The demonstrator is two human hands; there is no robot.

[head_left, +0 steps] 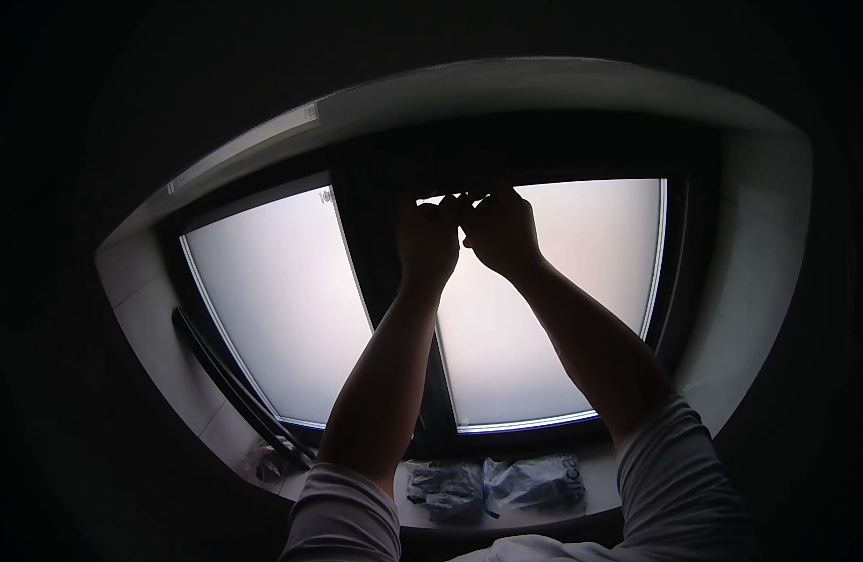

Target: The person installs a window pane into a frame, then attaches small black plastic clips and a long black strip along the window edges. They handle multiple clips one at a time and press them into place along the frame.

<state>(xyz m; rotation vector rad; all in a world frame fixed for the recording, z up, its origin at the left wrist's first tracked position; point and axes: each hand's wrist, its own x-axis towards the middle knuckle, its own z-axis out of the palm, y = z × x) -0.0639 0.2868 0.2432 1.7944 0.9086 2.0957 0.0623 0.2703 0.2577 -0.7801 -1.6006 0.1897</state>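
Note:
Both my arms reach up to the top of a dark-framed window with frosted panes, and the hands meet there in silhouette. My left hand [428, 236] is closed at the upper left corner of the right pane [581, 309], in front of the dark frame. Right beside it, my right hand [500, 230] is closed too, its fingertips against those of the left. Something small and dark shows between the fingertips, too dark to name. The left pane [272, 300] lies to the left of the thick middle upright [364, 234].
On the sill below lie two crumpled plastic packages [534, 482]. Dark long strips [230, 375] lean in the lower left corner, near a small clear bag [263, 461]. A pale strip [249, 145] runs along the upper left recess. Pale walls [750, 281] frame the window recess.

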